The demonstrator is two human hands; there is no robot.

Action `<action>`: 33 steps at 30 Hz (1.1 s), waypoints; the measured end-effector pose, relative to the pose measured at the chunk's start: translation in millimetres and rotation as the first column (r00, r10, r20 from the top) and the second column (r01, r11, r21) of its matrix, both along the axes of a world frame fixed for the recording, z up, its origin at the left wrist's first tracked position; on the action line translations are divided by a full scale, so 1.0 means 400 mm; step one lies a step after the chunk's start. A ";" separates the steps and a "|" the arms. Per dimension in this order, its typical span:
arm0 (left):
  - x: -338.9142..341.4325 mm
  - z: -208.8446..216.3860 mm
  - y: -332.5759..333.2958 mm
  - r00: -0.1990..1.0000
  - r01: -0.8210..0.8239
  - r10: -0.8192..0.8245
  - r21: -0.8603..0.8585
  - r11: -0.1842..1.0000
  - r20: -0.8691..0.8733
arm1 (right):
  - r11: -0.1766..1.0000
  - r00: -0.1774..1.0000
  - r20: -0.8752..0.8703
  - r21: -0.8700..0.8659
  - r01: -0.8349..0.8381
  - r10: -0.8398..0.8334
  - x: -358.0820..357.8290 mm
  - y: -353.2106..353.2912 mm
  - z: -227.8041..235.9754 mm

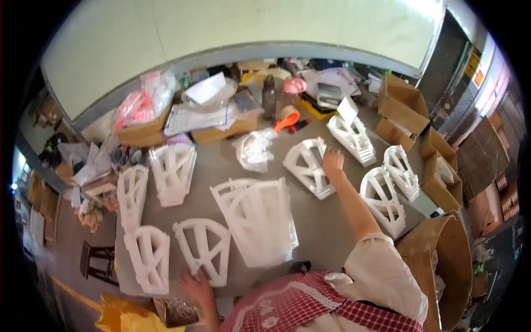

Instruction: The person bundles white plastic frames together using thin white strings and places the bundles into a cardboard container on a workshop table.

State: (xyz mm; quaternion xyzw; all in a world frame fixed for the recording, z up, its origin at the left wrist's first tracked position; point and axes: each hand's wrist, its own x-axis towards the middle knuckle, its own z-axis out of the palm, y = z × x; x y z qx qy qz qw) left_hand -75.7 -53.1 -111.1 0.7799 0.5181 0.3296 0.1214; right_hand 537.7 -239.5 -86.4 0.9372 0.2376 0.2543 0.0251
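Note:
My left hand (198, 286) is at the table's near edge, its fingers apart and touching the lower end of a white fan-shaped plastic frame (191, 238). Farther off, with the arm stretched out, my right hand (333, 161) has its fingers curled at the right edge of another white plastic frame (304, 163), which lies on the table. Between my hands is a larger stack of white plastic frames (257, 221), partly blurred. More such frames lie in piles at the left, such as one frame pile (172, 174), and at the right, such as another frame pile (354, 141).
The grey table (215, 157) carries a crumpled clear bag (254, 150), a tape roll with an orange holder (287, 117) and a dark bottle (269, 97) toward the back. Cardboard boxes (404, 102) line the right side. A dark stool (98, 260) stands left of the table.

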 end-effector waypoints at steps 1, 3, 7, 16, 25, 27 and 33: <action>-0.008 0.008 -0.006 1.000 -0.005 0.005 0.004 1.000 -0.021 | 0.995 0.997 -0.023 0.067 -0.076 0.078 -0.030 0.019 0.014; -0.010 0.017 -0.005 0.999 -0.003 0.004 0.014 1.000 -0.049 | 0.961 0.963 -0.104 0.154 -0.231 0.249 -0.146 0.054 0.083; -0.021 -0.004 0.008 0.999 0.033 -0.032 0.024 0.999 -0.027 | 0.853 0.582 -0.625 0.339 -0.398 0.520 -0.421 0.059 0.175; -0.013 0.009 0.009 0.997 0.011 -0.009 0.021 1.000 -0.075 | 0.913 0.689 -0.601 0.216 -0.347 0.404 -0.676 0.041 0.262; 0.000 0.031 -0.004 0.998 0.055 -0.056 -0.019 0.998 -0.013 | 0.408 0.041 -0.489 0.769 0.492 0.872 -0.596 -0.022 0.324; -0.010 0.027 -0.001 0.998 0.053 -0.053 -0.016 0.998 -0.018 | 0.309 0.036 -0.389 0.782 0.542 0.920 -0.606 -0.030 0.432; -0.019 0.028 0.008 0.996 0.075 -0.077 -0.028 0.997 -0.053 | 0.508 0.272 -0.512 0.857 0.090 0.815 -0.698 0.105 0.511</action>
